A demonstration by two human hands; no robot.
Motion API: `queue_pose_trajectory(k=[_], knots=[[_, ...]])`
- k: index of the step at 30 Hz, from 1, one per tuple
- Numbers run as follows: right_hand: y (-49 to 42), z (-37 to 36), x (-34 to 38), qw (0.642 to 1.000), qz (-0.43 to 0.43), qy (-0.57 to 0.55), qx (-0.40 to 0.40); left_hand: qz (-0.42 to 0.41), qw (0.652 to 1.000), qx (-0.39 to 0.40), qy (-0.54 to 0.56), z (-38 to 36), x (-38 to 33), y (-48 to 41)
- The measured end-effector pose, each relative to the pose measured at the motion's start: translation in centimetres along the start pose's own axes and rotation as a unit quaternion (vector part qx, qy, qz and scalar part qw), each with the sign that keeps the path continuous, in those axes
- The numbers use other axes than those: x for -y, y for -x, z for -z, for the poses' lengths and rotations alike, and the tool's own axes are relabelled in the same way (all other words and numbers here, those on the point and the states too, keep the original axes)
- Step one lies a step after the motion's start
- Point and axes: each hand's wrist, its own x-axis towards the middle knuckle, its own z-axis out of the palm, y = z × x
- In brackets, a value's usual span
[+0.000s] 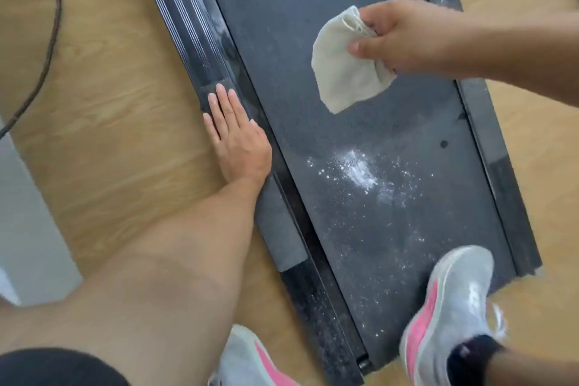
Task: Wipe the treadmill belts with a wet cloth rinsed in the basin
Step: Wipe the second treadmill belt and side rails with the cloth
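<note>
A dark treadmill belt runs from the top of the view to the bottom right, with a patch of white powder scattered over its near half. My right hand grips a pale, crumpled cloth, which hangs above the belt's middle. My left hand lies flat with straight fingers on the treadmill's left side rail. No basin is in view.
Wooden floor surrounds the treadmill. A dark cable trails over the floor at the left. One grey and pink shoe stands on the belt's near end, another shoe beside the rail. A pale wall edge is at far left.
</note>
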Motion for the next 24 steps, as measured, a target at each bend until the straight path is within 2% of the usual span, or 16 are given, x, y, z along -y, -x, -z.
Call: queue_pose_trajectory(k=[4, 9, 11, 12, 14, 16, 19, 22, 24], knots=[[-2.6, -1.0, 0.0, 0.996, 0.005, 0.087, 0.023, -0.013, 0.999, -0.014, -0.030, -1.0, -0.1, 0.2], [-7.1, -5.2, -1.3, 0.999, 0.022, -0.011, -0.046, -0.013, 0.998, -0.033, -0.055, -1.6, -0.1, 0.3], [-7.6, -9.7, -4.0, 0.988, 0.046, -0.125, -0.074, -0.005, 0.997, -0.048, -0.061, -1.7, -0.1, 0.2], [-7.3, -12.4, -5.7, 0.970, 0.048, -0.211, -0.106, 0.005, 0.998, -0.046, -0.046, -1.5, -0.2, 0.6], [-7.3, -17.7, -9.5, 0.914, -0.019, -0.346, -0.213, 0.008, 0.998, -0.044, -0.042, -2.3, -0.2, 0.6], [-7.1, -22.0, -11.2, 0.892, -0.041, -0.368, -0.258, -0.004, 0.999, -0.047, -0.020, -2.6, 0.2, 0.4], [-7.4, -23.8, -11.7, 0.867, -0.004, -0.410, -0.283, -0.011, 0.997, -0.069, -0.034, -2.6, 0.6, 0.3], [-7.6, -23.7, -12.6, 0.880, 0.030, -0.390, -0.268, -0.009, 0.997, -0.056, -0.048, -2.2, -0.2, 0.7], [-7.7, -23.9, -12.7, 0.885, 0.052, -0.384, -0.259, -0.069, 0.996, -0.046, -0.033, -2.1, -1.5, 2.4]])
